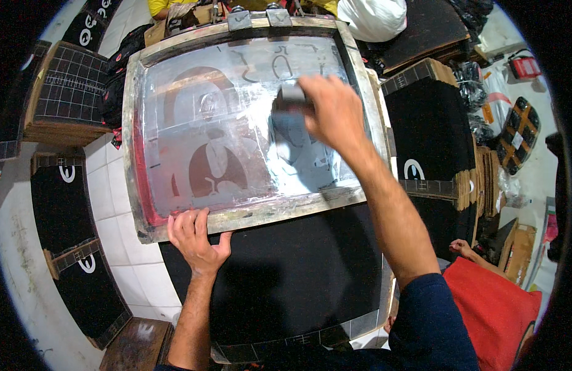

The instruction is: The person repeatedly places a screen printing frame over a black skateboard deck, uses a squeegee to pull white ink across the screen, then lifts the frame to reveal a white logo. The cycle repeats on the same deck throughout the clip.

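A wooden-framed printing screen (255,217) lies tilted over a black fabric-covered board (286,272). Its pale mesh carries several darker printed shapes, and red stain runs along the left and near-left inner edge. My left hand (196,238) grips the frame's near edge at the left, fingers over the top of the wood and thumb along its side. Over the right half of the mesh, my right hand (335,111) is closed round a dark grey blocky tool (290,99). Motion blurs both, so the tool's exact kind and whether it touches the mesh cannot be told.
Two metal clamps (278,17) hold the frame's far edge. Black boards with white logos stand in stacks at left (66,204) and right (422,130). A white bag (372,18) sits at the back. At lower right is another person in red (490,309), one hand showing.
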